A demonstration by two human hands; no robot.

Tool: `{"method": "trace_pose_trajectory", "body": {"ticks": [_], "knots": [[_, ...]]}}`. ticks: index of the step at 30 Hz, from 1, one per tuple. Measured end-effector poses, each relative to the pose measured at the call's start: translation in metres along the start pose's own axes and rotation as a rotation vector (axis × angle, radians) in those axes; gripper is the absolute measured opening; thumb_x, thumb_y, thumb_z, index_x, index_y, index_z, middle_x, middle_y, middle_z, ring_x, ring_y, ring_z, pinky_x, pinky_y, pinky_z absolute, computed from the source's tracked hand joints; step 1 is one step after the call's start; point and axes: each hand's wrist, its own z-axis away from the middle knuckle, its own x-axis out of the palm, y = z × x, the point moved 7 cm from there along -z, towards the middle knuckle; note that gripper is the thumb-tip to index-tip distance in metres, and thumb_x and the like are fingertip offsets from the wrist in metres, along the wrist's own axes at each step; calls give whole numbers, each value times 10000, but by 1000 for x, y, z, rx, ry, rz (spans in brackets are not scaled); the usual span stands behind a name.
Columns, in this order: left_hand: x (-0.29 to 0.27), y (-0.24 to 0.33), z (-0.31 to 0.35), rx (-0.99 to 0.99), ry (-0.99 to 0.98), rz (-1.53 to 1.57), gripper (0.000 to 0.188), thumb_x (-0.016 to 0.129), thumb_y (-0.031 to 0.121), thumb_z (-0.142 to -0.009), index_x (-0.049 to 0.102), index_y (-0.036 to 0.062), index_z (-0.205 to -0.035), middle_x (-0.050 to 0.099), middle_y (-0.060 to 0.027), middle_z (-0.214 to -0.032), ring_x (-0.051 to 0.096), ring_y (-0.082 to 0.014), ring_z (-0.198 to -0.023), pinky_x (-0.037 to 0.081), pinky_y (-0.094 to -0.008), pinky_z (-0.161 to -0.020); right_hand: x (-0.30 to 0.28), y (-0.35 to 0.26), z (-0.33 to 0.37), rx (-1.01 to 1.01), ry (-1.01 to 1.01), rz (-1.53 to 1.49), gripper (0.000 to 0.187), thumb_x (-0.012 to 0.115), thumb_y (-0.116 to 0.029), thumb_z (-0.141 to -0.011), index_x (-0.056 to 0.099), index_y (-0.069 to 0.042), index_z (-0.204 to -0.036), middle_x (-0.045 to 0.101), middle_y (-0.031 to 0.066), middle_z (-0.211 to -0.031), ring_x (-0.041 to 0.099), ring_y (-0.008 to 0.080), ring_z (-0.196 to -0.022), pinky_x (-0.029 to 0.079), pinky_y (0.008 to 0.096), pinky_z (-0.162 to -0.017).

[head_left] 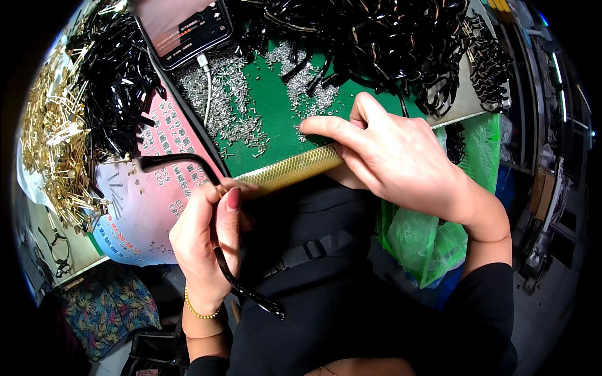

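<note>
My left hand [210, 238] is closed, its thumb and fingers pinching slim glossy black eyeglass temples. One curved temple [182, 158] sticks out above the hand to the left, and another black end [254, 297] hangs below it; the fingers hide where they meet. My right hand [401, 156] reaches over the table edge with its index finger stretched out, the tip at small silver screws [301, 133] on the green mat [269, 103]. Its other fingers are bent, and the thumb is mostly hidden. Between the hands runs a yellow, mesh-patterned edge strip [282, 172].
Piles of black temples [389, 44] lie at the back, with more black pieces [116, 75] at left. Gold metal parts [53, 125] heap at far left. A phone [185, 31] with a white cable [208, 88] stands behind the screws. Green plastic bag [426, 241] hangs at right.
</note>
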Motion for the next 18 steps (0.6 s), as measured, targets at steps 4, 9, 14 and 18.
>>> {"method": "trace_pose_trajectory", "body": {"ticks": [4, 9, 14, 18], "knots": [[2, -2, -8, -129, -8, 83, 197, 573, 53, -1018, 665, -31, -1171, 702, -53, -769, 578, -53, -545, 455, -203, -519, -4, -9, -9, -43, -151, -95, 455, 564, -119, -935, 515, -199, -1380, 574, 175, -950, 674, 342, -741, 542, 448, -620], [5, -3, -10, -132, -16, 82, 174, 604, 71, -1009, 689, 0, -1143, 685, -21, -744, 579, -55, -554, 452, -212, -522, 1, -43, -12, 122, -497, -1091, 453, 455, -165, -1054, 360, -140, -1496, 522, 27, -911, 635, 95, -668, 539, 259, -556], [6, -4, -9, 4, -49, 29, 257, 543, 133, -1051, 636, -28, -1229, 657, -16, -769, 535, -29, -519, 425, -175, -494, 7, -54, -14, 281, -606, -1313, 488, 448, -158, -1047, 313, -119, -1514, 514, 17, -877, 616, 77, -629, 531, 227, -515], [5, -3, -8, 36, -22, -56, 241, 549, 118, -1044, 645, -29, -1210, 666, -16, -774, 573, -42, -532, 441, -189, -507, 8, -53, -17, 268, -601, -1266, 493, 463, -155, -1038, 323, -107, -1509, 514, 15, -881, 612, 76, -622, 520, 232, -503]]}}
